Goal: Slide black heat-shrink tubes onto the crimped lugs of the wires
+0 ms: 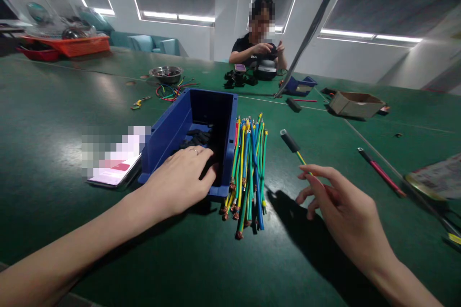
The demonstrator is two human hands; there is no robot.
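Observation:
My left hand (187,172) reaches over the near edge into a blue bin (169,127) that holds small black pieces (198,138). Its fingertips are hidden inside the bin, so any grasp there cannot be seen. Raised above the table at the right, my right hand (342,206) pinches a yellow-green wire (300,157) between thumb and finger. A black sleeve (289,140) covers the wire's far end, with a metal tip showing. Between my hands, against the bin's right side, lies a bundle of green, yellow, blue and red wires (248,168) with bare copper ends towards me.
Left of the bin lies a phone (117,165). Beyond are a metal bowl (166,74), loose wires (171,91) and a seated person (257,48). A cardboard box (356,104) and a red wire (382,172) are at the right; a slanted pole (313,29) rises behind.

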